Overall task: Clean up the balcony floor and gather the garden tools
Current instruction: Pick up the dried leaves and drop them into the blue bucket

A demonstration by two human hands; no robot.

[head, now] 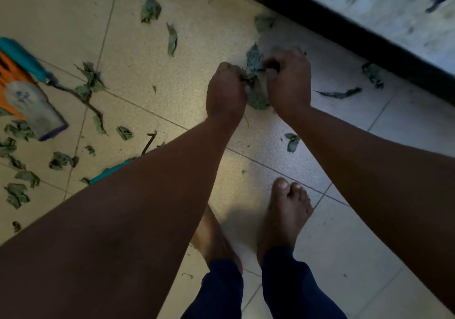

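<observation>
Wilted green leaves lie scattered over the beige tiled floor. My left hand and my right hand are both down near the floor, fingers curled round a bunch of leaves held between them. A garden tool with a teal handle and a dark metal prong lies at the left. A second teal handle pokes out from under my left forearm. A worn glove lies on something orange at the left edge.
My two bare feet stand on the tiles below the hands. A black skirting strip and a pale marbled wall run diagonally at the upper right. Loose leaves lie beyond the hands and along the left side. A small bent metal piece lies near my left forearm.
</observation>
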